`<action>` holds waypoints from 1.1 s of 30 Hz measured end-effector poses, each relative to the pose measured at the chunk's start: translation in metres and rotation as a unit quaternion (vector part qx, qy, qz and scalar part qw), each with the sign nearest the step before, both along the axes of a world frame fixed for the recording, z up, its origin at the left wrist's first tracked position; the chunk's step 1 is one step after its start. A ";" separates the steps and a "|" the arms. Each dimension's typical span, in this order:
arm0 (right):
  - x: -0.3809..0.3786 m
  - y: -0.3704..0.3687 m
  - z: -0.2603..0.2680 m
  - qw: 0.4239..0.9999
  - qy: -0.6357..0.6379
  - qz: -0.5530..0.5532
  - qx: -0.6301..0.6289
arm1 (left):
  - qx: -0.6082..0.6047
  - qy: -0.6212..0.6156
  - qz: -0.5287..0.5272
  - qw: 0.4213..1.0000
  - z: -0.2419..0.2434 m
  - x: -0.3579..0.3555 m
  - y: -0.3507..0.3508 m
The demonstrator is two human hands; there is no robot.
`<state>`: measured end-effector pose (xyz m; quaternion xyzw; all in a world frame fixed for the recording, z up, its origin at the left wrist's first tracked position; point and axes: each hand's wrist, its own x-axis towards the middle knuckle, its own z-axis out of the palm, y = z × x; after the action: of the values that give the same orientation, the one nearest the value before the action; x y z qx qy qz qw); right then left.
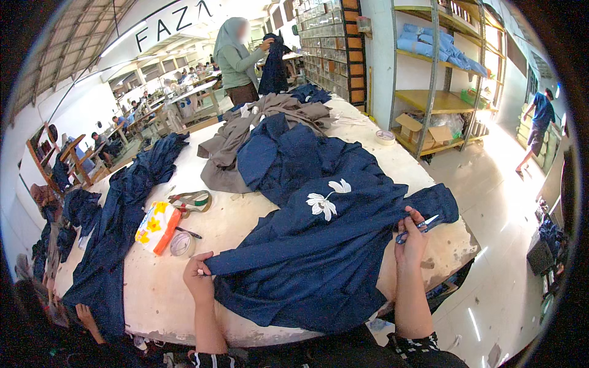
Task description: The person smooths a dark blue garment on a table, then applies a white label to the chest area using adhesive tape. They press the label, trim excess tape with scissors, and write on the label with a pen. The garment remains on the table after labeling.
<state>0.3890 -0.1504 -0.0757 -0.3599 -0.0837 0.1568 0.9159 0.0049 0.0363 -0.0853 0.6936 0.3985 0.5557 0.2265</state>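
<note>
A navy blue garment (299, 271) with a white flower motif (322, 204) lies spread before me on the pale worktable. My left hand (199, 276) pinches its near-left edge. At the other side, my right hand (411, 237) grips the cloth between fingertips, with small scissors (416, 229) tucked in the palm and fingers. The scissors' blade points up and to the right, away from the cloth I hold taut. A cuffed end of navy fabric (435, 204) extends beyond my right hand.
Left of the garment are an orange-and-white packet (158, 227), a tape roll (183, 244), a dark pen (189, 233) and a striped band (195, 200). Grey-brown garments (223, 156) pile behind. A person (237, 64) stands at the far end; another's hand (87, 322) is at lower left.
</note>
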 end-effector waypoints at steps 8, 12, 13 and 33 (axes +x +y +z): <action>0.012 -0.006 -0.014 0.998 -0.024 0.049 -0.019 | 0.013 0.079 -0.014 0.997 0.003 -0.001 0.000; 0.010 -0.001 -0.007 1.000 -0.010 -0.004 -0.014 | -0.042 0.100 -0.036 0.993 0.000 0.001 0.001; 0.010 0.000 -0.008 1.000 -0.008 0.004 -0.015 | -0.033 0.121 -0.039 0.991 -0.001 0.000 0.002; -0.038 0.031 0.086 0.948 -0.199 0.181 -0.171 | -0.196 0.487 0.180 0.832 0.033 -0.084 0.041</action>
<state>0.3514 -0.1191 0.0108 -0.5138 -0.2996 0.2571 0.7616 -0.0786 0.0777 -0.0527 0.7315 0.6756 0.0868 0.0306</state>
